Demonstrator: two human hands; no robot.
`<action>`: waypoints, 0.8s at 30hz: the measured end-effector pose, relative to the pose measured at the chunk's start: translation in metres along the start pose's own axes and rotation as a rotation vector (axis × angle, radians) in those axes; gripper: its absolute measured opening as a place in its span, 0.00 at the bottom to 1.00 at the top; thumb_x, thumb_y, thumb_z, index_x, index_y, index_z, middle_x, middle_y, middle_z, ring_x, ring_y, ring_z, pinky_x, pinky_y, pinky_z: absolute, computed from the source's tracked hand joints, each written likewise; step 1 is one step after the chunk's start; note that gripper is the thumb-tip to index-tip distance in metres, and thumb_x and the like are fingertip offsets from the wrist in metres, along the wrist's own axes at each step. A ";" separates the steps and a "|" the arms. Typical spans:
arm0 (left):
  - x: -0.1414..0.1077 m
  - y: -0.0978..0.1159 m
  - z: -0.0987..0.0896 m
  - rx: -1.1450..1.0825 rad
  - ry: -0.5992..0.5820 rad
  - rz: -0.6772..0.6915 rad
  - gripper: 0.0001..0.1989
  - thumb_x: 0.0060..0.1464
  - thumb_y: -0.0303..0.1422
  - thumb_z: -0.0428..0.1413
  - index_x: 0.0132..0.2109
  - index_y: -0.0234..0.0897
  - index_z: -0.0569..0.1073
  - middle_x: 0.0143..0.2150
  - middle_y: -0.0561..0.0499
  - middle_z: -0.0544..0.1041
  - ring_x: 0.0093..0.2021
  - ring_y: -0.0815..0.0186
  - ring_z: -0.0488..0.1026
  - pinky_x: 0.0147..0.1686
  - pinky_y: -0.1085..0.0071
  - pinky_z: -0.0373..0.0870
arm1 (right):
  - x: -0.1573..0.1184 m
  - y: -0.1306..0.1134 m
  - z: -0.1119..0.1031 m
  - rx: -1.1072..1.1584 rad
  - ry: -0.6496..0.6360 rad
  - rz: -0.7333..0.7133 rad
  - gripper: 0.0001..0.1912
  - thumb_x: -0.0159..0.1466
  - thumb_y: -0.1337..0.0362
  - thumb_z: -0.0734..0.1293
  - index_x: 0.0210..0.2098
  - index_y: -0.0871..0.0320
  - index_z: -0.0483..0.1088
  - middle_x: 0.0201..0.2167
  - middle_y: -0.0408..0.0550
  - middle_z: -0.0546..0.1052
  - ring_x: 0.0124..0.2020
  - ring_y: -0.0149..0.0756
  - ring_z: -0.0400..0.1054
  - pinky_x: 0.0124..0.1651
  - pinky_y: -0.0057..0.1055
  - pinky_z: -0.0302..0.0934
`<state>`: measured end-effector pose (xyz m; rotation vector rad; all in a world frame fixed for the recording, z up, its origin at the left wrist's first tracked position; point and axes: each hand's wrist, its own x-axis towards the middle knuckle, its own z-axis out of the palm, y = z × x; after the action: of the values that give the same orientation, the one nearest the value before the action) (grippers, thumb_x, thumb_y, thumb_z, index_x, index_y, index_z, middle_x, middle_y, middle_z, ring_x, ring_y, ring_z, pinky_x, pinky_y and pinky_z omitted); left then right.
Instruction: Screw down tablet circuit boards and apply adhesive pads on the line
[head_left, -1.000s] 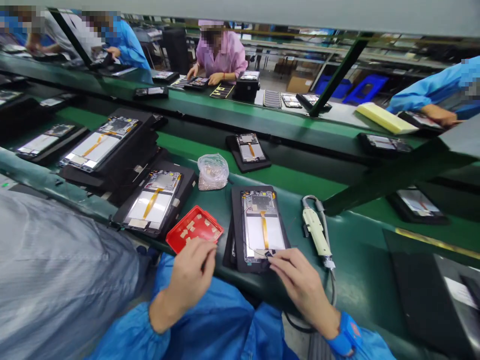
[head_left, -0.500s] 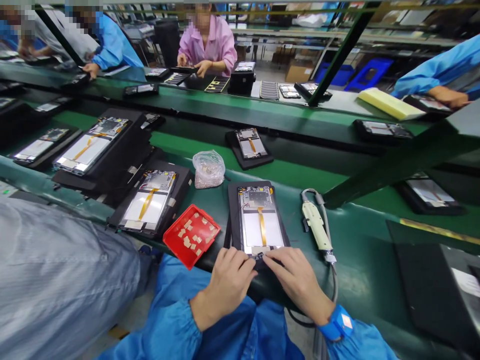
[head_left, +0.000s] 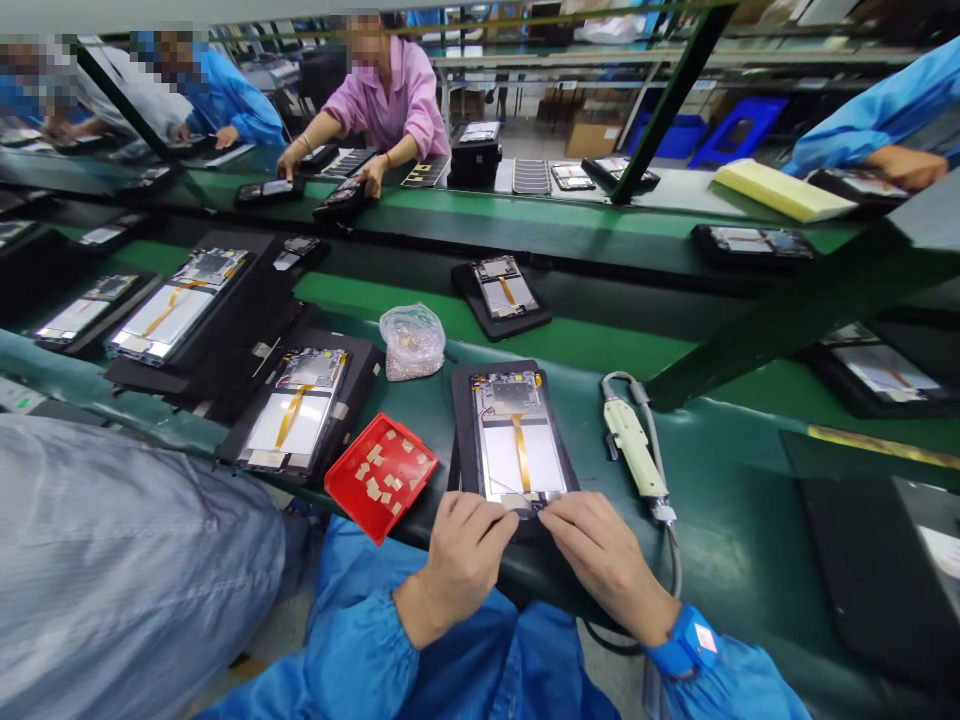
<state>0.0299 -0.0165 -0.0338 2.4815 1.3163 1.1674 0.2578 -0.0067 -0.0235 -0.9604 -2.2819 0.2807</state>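
Two-handed fine work at the lower edge of an open-backed tablet [head_left: 555,445]. It lies face down, by the look of it, on black foam [head_left: 463,420], at the near side of the green table [head_left: 727,490], straight ahead of the wearer.

Left hand [head_left: 461,565]: grip narrow, thumb and fingers drawn together at the edge. Right hand [head_left: 611,560]: grip narrow too, fingertips just beside the left's, near a small dark part. Cannot tell what either pinches; the fingers hide it.

Exposed: circuit board [head_left: 510,393] at the far end, white battery [head_left: 499,455], orange ribbon cable [head_left: 522,455] running lengthwise over it.

Handling, my judgement: one hand steadies, the other makes small, light moves. Press straight down, no prying; fingertips off the ribbon. Wrists low, foam square beneath.

Left of the foam, red tray [head_left: 360,507] with beige pieces [head_left: 373,488]; beyond it, clear bag [head_left: 412,345] of small parts. Right, electric screwdriver [head_left: 630,445], lying untouched.
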 end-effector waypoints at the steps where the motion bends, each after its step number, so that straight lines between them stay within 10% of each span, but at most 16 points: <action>1: -0.002 0.000 -0.002 -0.005 0.006 -0.045 0.10 0.64 0.24 0.53 0.48 0.37 0.77 0.37 0.46 0.80 0.38 0.62 0.74 0.40 0.61 0.69 | -0.001 0.001 0.000 -0.007 -0.019 -0.003 0.12 0.70 0.74 0.63 0.50 0.59 0.73 0.41 0.54 0.79 0.44 0.41 0.72 0.47 0.40 0.67; 24: -0.013 0.002 -0.003 0.108 -0.240 0.181 0.22 0.65 0.21 0.44 0.60 0.27 0.73 0.57 0.39 0.78 0.55 0.57 0.71 0.55 0.58 0.61 | -0.004 0.006 -0.002 -0.105 -0.080 -0.062 0.13 0.73 0.72 0.60 0.51 0.64 0.74 0.44 0.56 0.79 0.47 0.41 0.69 0.48 0.39 0.64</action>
<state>0.0246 -0.0277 -0.0384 2.7619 1.1398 0.8132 0.2644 -0.0056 -0.0263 -0.9433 -2.4152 0.1769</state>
